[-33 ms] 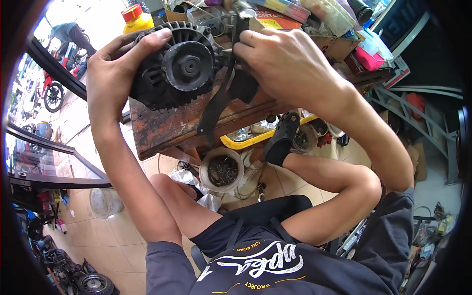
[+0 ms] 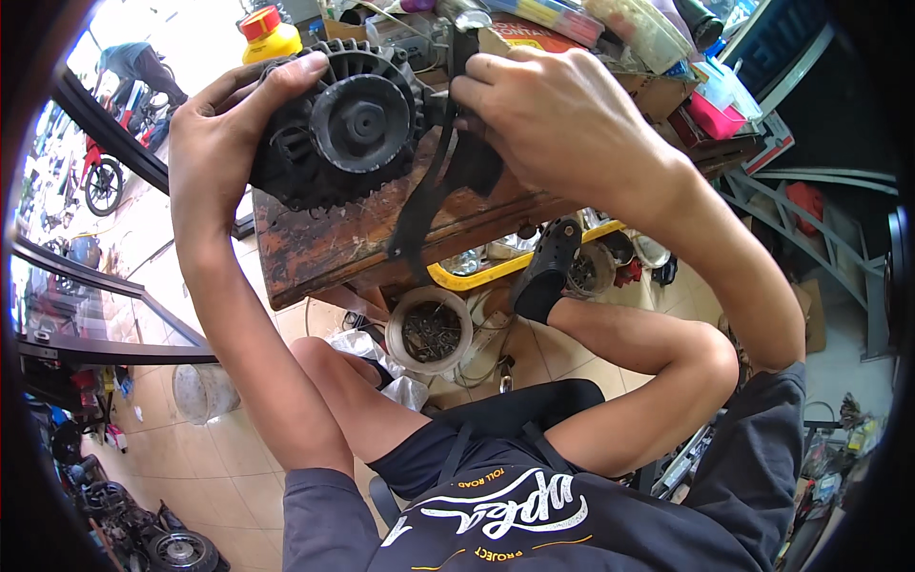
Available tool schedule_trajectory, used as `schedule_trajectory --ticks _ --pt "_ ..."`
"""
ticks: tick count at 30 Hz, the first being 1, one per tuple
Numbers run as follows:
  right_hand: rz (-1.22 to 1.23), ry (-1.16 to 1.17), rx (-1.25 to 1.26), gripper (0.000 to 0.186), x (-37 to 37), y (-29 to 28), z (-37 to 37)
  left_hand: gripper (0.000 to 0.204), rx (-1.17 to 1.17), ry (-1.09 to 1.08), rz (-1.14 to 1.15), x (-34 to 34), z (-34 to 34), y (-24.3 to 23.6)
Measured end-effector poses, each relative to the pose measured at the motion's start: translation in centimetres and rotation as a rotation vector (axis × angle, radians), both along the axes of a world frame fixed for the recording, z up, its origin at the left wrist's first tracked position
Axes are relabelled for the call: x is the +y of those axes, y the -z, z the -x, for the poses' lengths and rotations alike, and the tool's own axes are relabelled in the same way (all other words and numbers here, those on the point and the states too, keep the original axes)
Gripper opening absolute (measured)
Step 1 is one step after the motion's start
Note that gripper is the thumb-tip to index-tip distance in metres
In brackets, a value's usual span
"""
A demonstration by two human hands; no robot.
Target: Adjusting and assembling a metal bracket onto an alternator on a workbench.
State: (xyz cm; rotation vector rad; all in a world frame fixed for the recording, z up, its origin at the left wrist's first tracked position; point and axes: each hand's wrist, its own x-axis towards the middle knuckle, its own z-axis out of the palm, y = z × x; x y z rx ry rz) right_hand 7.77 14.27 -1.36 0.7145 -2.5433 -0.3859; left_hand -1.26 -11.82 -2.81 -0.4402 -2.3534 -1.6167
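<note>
A black, dirty finned machine part with a round, pulley-like disc on its face is held up over the near left of the wooden workbench. My left hand grips its left side, thumb on top of the fins and the other fingers mostly hidden behind. At its right side, my right hand is closed, fingers curled and pinching a dark flat strip. That strip hangs past the bench edge, its lower end loose. The fingertips hide what else they touch there.
The worn wooden bench carries a yellow bottle with a red cap, plastic tubs and a pink container. Below are a bucket of metal bits and a yellow-rimmed tray. A glass door frame stands left.
The finned part has turned very slightly in my left hand. The dark strip's lower end has shifted a little right. Both hands keep their grips.
</note>
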Motion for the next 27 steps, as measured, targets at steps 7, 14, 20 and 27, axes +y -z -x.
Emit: schedule_trajectory --ticks 7,14,20,27 --pt "-0.265 -0.005 -0.044 0.021 -2.2 -4.6 1.5 0.081 0.015 -0.029 -0.062 -1.9 2.3 1.6" --pt "-0.482 -0.034 -0.144 0.028 -4.1 -7.1 2.4 0.081 -0.019 -0.011 -0.137 -2.4 1.8 2.2" --pt "-0.676 -0.129 -0.08 0.009 -3.2 -7.3 3.5 0.09 0.008 -0.025 -0.145 -2.5 2.1 2.9" --pt "-0.45 -0.001 -0.23 0.023 -3.4 -7.1 3.1 0.089 -0.006 -0.055 -0.111 -2.1 2.4 3.2"
